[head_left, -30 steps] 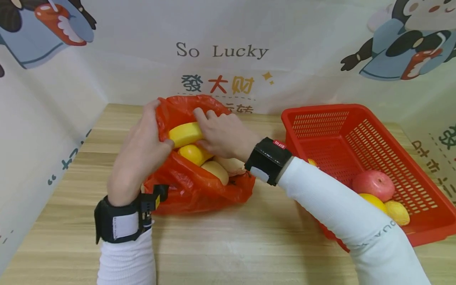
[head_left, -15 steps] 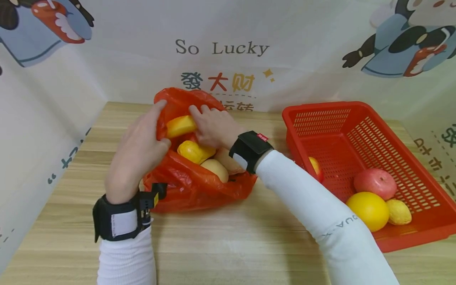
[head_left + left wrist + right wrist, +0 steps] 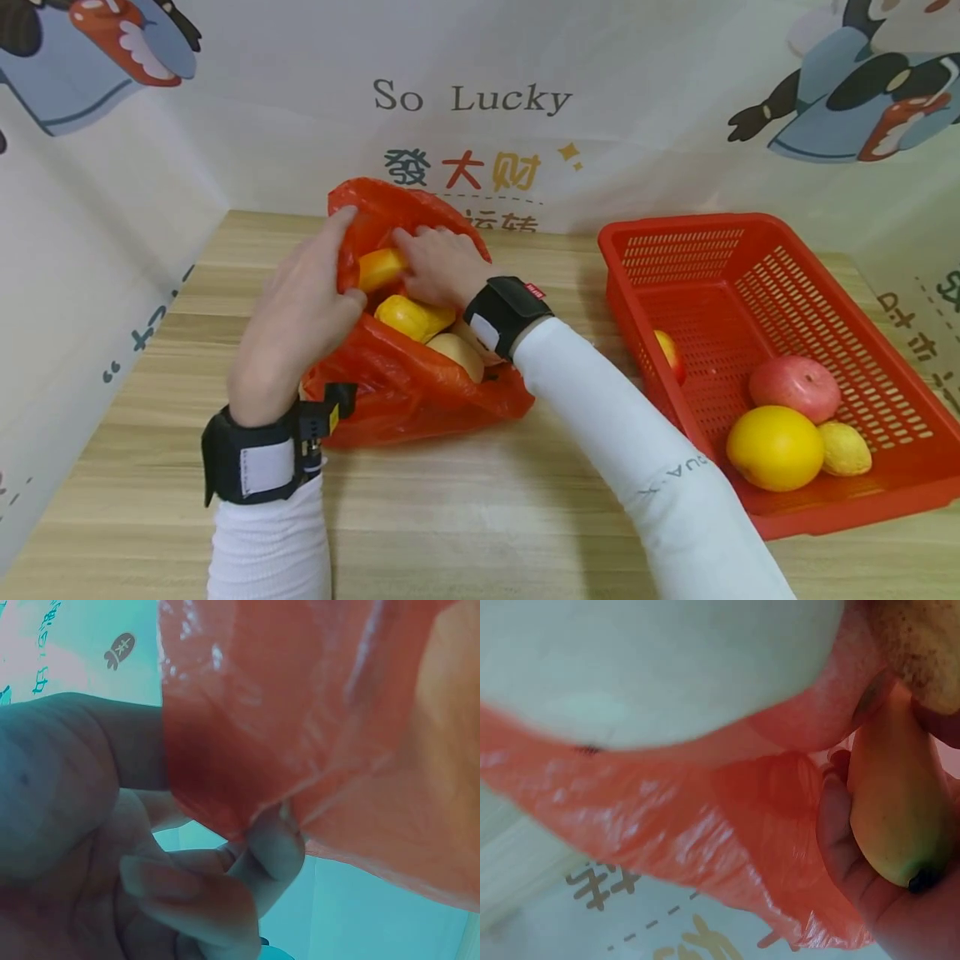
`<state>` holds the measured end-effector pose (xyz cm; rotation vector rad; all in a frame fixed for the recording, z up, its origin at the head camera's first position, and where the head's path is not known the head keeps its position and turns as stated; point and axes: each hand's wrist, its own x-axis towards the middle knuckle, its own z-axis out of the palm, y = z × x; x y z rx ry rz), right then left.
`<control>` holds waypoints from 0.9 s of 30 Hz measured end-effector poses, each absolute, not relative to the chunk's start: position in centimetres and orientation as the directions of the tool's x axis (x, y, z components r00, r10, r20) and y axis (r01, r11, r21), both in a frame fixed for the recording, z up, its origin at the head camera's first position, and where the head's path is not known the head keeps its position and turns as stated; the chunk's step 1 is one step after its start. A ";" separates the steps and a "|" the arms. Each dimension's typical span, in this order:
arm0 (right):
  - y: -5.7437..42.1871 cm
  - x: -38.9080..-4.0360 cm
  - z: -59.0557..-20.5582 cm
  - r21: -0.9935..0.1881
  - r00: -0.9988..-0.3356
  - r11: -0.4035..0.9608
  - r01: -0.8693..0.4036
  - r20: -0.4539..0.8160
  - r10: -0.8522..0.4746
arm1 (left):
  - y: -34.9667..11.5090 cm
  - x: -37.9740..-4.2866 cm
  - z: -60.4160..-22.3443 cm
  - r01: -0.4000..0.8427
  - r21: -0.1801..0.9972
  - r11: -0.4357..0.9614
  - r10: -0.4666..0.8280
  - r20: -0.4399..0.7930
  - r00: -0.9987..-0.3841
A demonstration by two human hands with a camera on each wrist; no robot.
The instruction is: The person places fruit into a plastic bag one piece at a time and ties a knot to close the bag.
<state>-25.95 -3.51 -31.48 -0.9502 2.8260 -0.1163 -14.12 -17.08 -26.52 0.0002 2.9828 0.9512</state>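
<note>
Right wrist: fingers [image 3: 834, 825] hold one yellow fruit [image 3: 900, 814]; one bag [image 3: 679, 814].

A pale wood-grain tabletop [image 3: 450, 525] bears two things directly: a crumpled red plastic bag [image 3: 420, 408], its mouth open, towards the back left, and a slatted red plastic basket [image 3: 690, 222] well apart on the right.
</note>
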 end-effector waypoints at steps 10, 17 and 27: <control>-4.4 -25.8 -31.9 -0.067 -0.823 0.828 -0.557 -0.086 -0.561 | -17.0 -14.1 -26.5 -0.003 0.587 0.809 0.005 -0.012 -1.000; -3.9 -26.2 -32.4 -0.071 -0.833 0.841 -0.536 -0.119 -0.541 | -17.1 -14.2 -26.6 -0.006 0.594 0.804 0.007 -0.020 -1.000; -2.3 -27.1 -32.8 -0.199 -0.818 0.836 -0.511 -0.186 -0.544 | -16.9 -14.2 -26.6 -0.014 0.593 0.805 0.008 -0.035 -0.999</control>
